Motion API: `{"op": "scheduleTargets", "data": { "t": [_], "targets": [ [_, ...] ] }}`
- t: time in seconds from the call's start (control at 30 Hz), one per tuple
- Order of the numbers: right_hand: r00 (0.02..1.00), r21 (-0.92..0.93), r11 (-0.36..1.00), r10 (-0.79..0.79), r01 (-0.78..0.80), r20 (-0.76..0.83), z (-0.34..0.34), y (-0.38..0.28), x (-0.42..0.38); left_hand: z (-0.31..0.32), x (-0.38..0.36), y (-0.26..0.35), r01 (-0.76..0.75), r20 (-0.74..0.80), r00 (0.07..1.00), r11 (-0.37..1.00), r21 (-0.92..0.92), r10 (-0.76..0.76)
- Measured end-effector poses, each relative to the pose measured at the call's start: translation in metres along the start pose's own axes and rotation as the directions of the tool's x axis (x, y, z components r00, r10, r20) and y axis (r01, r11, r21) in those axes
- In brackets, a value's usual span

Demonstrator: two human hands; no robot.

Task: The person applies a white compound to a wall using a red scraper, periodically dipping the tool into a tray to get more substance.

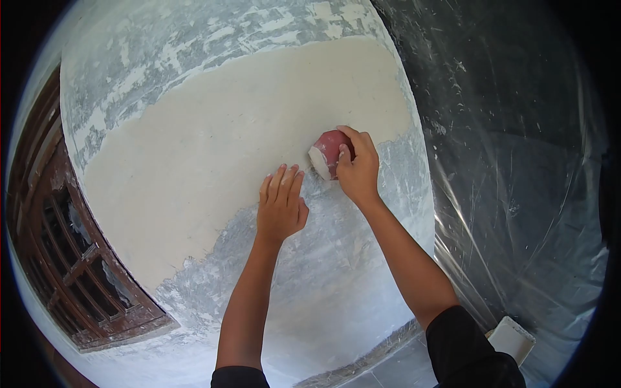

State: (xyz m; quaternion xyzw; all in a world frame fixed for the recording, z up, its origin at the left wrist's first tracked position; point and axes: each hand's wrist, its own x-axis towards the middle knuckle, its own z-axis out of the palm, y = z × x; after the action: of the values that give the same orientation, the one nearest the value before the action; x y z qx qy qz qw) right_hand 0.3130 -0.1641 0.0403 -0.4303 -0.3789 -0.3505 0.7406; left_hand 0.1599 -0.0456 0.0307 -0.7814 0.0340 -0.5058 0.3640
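Note:
My right hand (360,167) grips a red putty scraper (332,148), thumb on the near side and fingers over its top. White putty coats the scraper's left edge, which lies right at the wall (310,258). To its left and a little lower, my left hand (281,205) is open, its fingers stretched out together over the wall and its fingertips at the lower border of the cream putty layer (213,136). Below that border the wall surface is grey and patchy.
A brown wooden window frame with bars (81,271) sits in the wall at left. Clear plastic sheeting (511,194) hangs over a dark area at right. Low on the right stands a white container (512,339), partly behind my sleeve.

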Motion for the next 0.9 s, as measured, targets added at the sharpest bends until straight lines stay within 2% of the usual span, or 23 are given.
{"op": "scheduleTargets", "data": {
  "t": [0.03, 0.1, 0.17, 0.23, 0.3, 0.4, 0.5, 0.63, 0.7, 0.73, 0.8, 0.9],
  "targets": [
    [0.998, 0.077, 0.997, -0.018, 0.013, 0.062, 0.008, -0.002, 0.004, 0.004, 0.002, 0.001, -0.003, -0.003, 1.000, 1.000, 0.001, 0.003],
    [0.993, 0.115, 0.993, -0.046, 0.034, 0.105, 0.028, -0.004, 0.007, 0.007, -0.004, 0.004, 0.068, -0.045, 0.997, 0.995, 0.067, -0.065],
    [0.985, 0.165, 0.985, -0.081, 0.055, 0.152, 0.035, 0.005, 0.016, 0.007, -0.005, 0.004, 0.067, -0.012, 0.998, 0.996, 0.066, -0.066],
    [0.981, 0.033, 0.985, -0.169, 0.167, 0.090, 0.026, 0.029, 0.031, 0.005, -0.004, 0.003, 0.063, 0.019, 0.998, 0.996, 0.067, -0.064],
    [0.986, -0.060, 0.997, -0.053, 0.044, -0.160, 0.002, 0.047, 0.047, 0.006, -0.003, 0.005, 0.059, 0.047, 0.997, 0.996, 0.070, -0.062],
    [0.980, 0.047, 0.998, -0.020, 0.030, -0.200, -0.009, 0.041, 0.048, 0.007, -0.004, 0.005, 0.007, 0.074, 0.997, 0.998, 0.069, -0.013],
    [0.972, 0.186, 0.963, -0.214, 0.192, 0.102, 0.020, 0.020, 0.030, 0.004, 0.004, 0.007, 0.061, 0.084, 0.994, 0.996, 0.061, -0.066],
    [0.961, 0.109, 0.966, -0.247, 0.235, 0.121, 0.027, 0.040, 0.043, 0.014, 0.015, 0.006, 0.088, 0.018, 0.996, 0.994, 0.057, -0.089],
    [0.982, -0.067, 0.994, -0.100, 0.090, -0.162, 0.003, 0.052, 0.059, 0.017, 0.012, 0.009, 0.051, 0.050, 0.997, 0.995, 0.090, -0.056],
    [0.982, -0.067, 0.994, -0.100, 0.090, -0.162, 0.001, 0.049, 0.058, 0.017, 0.011, 0.008, 0.050, 0.050, 0.997, 0.995, 0.090, -0.055],
    [0.986, 0.108, 0.993, -0.029, 0.047, -0.167, -0.004, 0.039, 0.054, 0.018, 0.011, 0.008, 0.065, 0.018, 0.998, 0.993, 0.096, -0.067],
    [0.965, 0.237, 0.959, -0.200, 0.157, 0.172, 0.019, 0.017, 0.030, 0.017, 0.009, 0.008, 0.061, 0.015, 0.998, 0.993, 0.103, -0.063]
  ]
}}
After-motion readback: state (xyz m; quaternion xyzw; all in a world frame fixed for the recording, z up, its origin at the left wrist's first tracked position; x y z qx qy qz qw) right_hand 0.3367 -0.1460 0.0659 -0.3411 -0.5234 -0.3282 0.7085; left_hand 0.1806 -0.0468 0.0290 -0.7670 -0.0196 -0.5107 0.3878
